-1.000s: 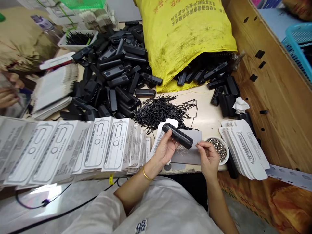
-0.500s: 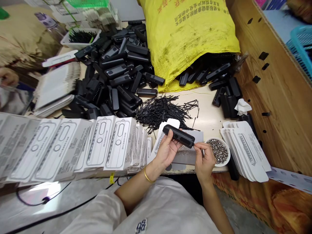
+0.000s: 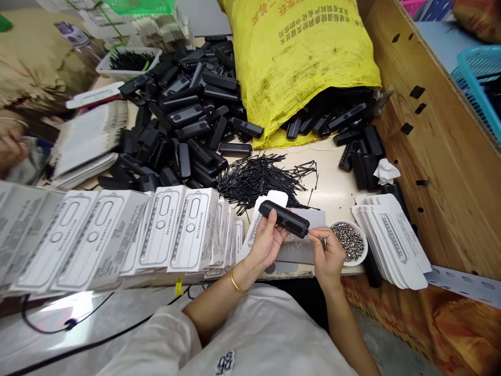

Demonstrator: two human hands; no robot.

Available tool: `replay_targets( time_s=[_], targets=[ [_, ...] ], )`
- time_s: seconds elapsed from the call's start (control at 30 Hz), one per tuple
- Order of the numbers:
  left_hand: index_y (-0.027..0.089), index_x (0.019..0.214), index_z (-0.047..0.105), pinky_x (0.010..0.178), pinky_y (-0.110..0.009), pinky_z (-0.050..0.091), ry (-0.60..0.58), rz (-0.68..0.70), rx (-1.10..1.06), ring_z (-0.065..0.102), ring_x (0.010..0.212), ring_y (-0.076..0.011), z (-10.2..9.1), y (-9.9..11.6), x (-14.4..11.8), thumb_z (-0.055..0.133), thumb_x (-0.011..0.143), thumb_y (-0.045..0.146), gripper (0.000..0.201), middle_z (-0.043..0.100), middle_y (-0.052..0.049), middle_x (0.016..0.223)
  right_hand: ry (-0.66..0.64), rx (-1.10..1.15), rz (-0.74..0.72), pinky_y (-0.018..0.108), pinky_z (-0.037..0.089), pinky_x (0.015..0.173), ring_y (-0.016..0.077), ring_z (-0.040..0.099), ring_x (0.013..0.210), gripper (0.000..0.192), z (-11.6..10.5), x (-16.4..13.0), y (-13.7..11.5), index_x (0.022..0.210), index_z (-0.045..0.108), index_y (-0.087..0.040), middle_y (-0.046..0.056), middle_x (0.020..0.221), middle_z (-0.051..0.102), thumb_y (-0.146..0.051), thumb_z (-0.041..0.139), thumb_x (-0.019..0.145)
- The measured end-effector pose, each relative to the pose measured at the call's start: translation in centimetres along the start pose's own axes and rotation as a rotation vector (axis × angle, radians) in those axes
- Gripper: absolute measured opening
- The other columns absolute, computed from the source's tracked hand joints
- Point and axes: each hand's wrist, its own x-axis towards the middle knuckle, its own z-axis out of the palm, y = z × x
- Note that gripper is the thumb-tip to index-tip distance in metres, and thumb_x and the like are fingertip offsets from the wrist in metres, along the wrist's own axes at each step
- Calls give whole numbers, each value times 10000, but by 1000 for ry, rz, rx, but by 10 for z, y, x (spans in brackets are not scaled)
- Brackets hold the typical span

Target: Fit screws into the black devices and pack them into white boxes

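My left hand (image 3: 268, 240) is closed around an oblong black plastic case (image 3: 285, 218), thumb on top and fingers beneath. The case is tilted, its right end lower. At that end the fingertips of my right hand (image 3: 327, 255) are pinched together. A small dark bit shows between them and the case, too small to name. Under my hands lie a grey sheet (image 3: 303, 253) with tiny pale specks and a white printed card (image 3: 258, 230). Just right of my right hand stands a white bowl (image 3: 365, 256) of small shiny metal pieces (image 3: 348, 241).
Thin black sticks (image 3: 266, 180) lie heaped beyond my hands. Behind them are piled black cases (image 3: 191, 112) and a yellow sack (image 3: 305, 57) spilling more. White boxes (image 3: 160, 230) line the left front edge; flat cartons (image 3: 391, 240) lie right. Another person's hand (image 3: 11, 149) shows far left.
The view has shifted slightly. Both hands keep their hold at the case, with the right fingertips still at its right end. The other person's hand at the far left has moved.
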Motion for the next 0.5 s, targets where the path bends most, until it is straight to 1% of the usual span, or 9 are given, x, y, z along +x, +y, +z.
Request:
replay_targets(
  time_s=[0.07,0.13,0.2,0.27,0.3,0.33,0.37,0.47,0.5],
  targets=[
    [197,971,591,953,-434,521,-42,55,56,698,981,-231,-1,4,-7,790,715,427,398,729,-46,932,-29,108,96,303,481,704,160,622,756,73,-3,-2,4,826,617,-217,5,783,662,-267,598,875],
    [235,997,603,952,-450,517,-136,183,166,689,1000,-244,-6,5,-15,782,706,468,414,727,-52,976,-3,211,180,304,493,710,161,627,763,102,-12,-3,9,876,619,-213,9,809,663,-306,640,840],
    [257,956,637,956,-453,511,-314,336,366,679,1014,-259,-12,1,-20,787,686,478,379,728,-60,977,123,260,247,301,496,701,157,630,749,181,-24,-2,15,923,609,-207,12,816,666,-340,667,815],
    [250,875,672,955,-437,509,-560,427,638,676,1005,-267,-16,-9,-19,776,698,443,282,730,-74,924,262,233,294,295,491,680,154,629,720,217,-36,1,20,920,601,-197,13,789,665,-371,669,810],
    [243,864,682,941,-424,514,-645,448,766,679,989,-264,-15,-14,-17,748,728,420,233,728,-81,910,283,189,308,299,490,682,157,630,720,225,-42,3,22,909,605,-192,16,782,664,-383,669,809],
    [233,887,687,915,-408,523,-678,461,878,682,964,-258,-12,-20,-13,708,765,403,210,725,-87,914,271,130,308,308,490,694,164,631,729,231,-46,4,24,893,614,-188,21,782,666,-393,673,804],
    [223,939,681,879,-392,532,-652,469,974,684,933,-251,-7,-25,-8,668,799,392,220,721,-90,927,240,67,300,321,491,719,173,634,751,235,-50,5,25,881,626,-184,29,795,670,-399,677,799],
    [194,1120,605,798,-375,537,-412,443,1222,676,861,-249,12,-32,9,617,842,404,348,707,-89,957,167,-69,275,345,484,781,192,636,814,234,-56,9,24,872,647,-183,44,840,678,-411,650,819],
    [184,1163,576,805,-386,533,-370,423,1312,672,876,-259,17,-32,15,617,847,406,389,703,-94,979,149,-89,274,343,482,775,191,634,806,236,-56,11,22,874,646,-184,44,839,677,-416,629,835]
  ],
)
